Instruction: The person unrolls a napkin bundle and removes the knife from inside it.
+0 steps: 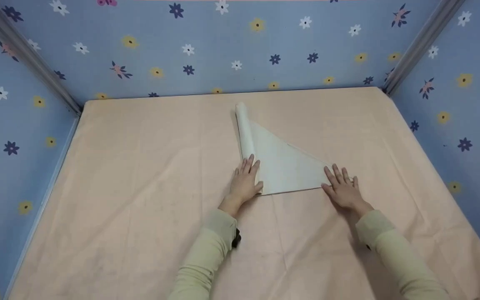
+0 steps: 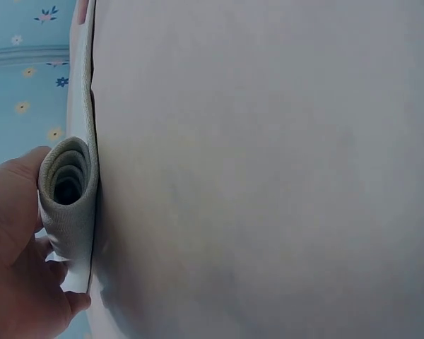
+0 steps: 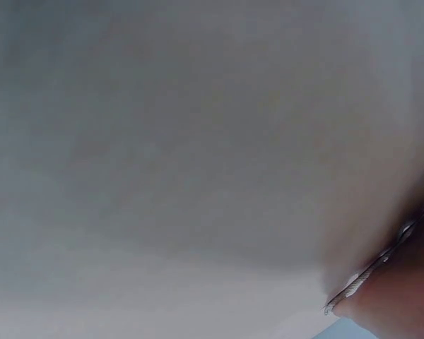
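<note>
A pale greenish-white cloth lies on the covered table, its flat part tapering to a corner at the right. Its left side is wound into a roll, whose layered open end shows in the left wrist view. My left hand holds the near end of this roll, thumb on one side and fingers on the other. At the right corner, my right hand rests with extended fingers on the cloth. The right wrist view catches only part of that hand beside the cloth's edge.
A peach cover with creases spreads over the table beneath the cloth. Blue flowered panels stand along the back and both sides, with grey posts at the back corners.
</note>
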Demonstrator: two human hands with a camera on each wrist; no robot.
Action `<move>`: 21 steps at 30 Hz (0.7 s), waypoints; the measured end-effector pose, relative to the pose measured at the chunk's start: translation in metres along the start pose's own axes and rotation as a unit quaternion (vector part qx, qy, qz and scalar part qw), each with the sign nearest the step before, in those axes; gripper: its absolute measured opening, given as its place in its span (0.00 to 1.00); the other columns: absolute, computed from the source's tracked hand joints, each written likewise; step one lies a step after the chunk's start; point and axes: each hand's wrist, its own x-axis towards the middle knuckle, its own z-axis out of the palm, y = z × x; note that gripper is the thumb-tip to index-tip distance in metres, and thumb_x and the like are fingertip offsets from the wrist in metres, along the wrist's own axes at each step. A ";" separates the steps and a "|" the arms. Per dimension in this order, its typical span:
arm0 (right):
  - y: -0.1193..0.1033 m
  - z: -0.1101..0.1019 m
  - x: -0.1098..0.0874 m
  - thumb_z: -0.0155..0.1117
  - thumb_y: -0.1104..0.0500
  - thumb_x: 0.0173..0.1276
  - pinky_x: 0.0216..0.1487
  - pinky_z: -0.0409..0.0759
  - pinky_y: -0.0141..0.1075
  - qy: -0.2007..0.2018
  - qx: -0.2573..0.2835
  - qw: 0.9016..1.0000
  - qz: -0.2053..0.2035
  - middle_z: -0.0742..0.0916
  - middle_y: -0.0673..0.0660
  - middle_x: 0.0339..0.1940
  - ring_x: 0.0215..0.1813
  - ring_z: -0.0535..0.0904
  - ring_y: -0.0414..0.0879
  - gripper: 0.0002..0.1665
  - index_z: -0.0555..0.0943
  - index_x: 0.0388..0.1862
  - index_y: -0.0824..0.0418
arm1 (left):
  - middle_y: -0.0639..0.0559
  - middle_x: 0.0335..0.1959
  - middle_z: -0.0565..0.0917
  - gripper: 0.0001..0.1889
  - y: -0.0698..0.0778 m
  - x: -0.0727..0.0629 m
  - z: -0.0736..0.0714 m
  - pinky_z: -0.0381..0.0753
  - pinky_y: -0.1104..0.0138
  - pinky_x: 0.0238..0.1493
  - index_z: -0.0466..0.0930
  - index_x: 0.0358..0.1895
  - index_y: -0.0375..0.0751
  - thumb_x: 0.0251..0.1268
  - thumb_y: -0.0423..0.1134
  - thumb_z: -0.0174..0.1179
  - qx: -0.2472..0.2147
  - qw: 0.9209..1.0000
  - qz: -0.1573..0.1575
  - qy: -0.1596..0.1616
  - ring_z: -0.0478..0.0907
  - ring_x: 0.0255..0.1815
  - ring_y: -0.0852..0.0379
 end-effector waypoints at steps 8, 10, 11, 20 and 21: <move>0.001 0.000 0.000 0.40 0.47 0.88 0.80 0.26 0.74 -0.003 0.003 1.000 0.001 0.43 0.74 0.86 0.85 0.32 0.75 0.41 0.44 0.86 0.68 | 0.38 0.87 0.48 0.36 -0.004 -0.002 -0.003 0.54 0.39 0.84 0.54 0.83 0.36 0.79 0.44 0.55 -0.006 1.000 -0.002 -0.008 0.46 0.88 0.37; 0.001 0.000 0.001 0.40 0.47 0.87 0.80 0.26 0.74 -0.003 0.000 1.000 0.001 0.43 0.74 0.86 0.85 0.32 0.75 0.41 0.44 0.86 0.68 | 0.38 0.87 0.48 0.36 -0.004 -0.002 -0.004 0.54 0.39 0.84 0.54 0.83 0.36 0.79 0.44 0.56 -0.010 1.000 -0.004 -0.009 0.46 0.88 0.37; 0.001 0.000 0.001 0.40 0.47 0.87 0.80 0.26 0.74 -0.003 0.002 1.000 0.000 0.43 0.74 0.86 0.85 0.32 0.75 0.41 0.44 0.86 0.68 | 0.38 0.87 0.48 0.37 -0.004 -0.003 -0.005 0.54 0.39 0.84 0.55 0.83 0.36 0.79 0.44 0.56 -0.012 1.000 -0.005 -0.009 0.46 0.88 0.37; 0.002 0.000 0.001 0.41 0.47 0.87 0.79 0.26 0.75 -0.005 -0.001 1.000 0.000 0.43 0.74 0.86 0.85 0.31 0.75 0.41 0.44 0.86 0.68 | 0.38 0.88 0.46 0.37 -0.008 -0.005 -0.010 0.52 0.39 0.84 0.53 0.84 0.37 0.80 0.45 0.55 -0.018 1.000 -0.009 -0.022 0.44 0.88 0.38; 0.002 0.000 0.001 0.40 0.48 0.87 0.79 0.26 0.75 -0.006 0.000 1.000 0.000 0.43 0.74 0.86 0.85 0.32 0.75 0.41 0.44 0.86 0.68 | 0.38 0.88 0.45 0.37 -0.009 -0.006 -0.010 0.51 0.39 0.84 0.52 0.84 0.37 0.80 0.45 0.54 -0.017 1.000 -0.009 -0.025 0.43 0.88 0.38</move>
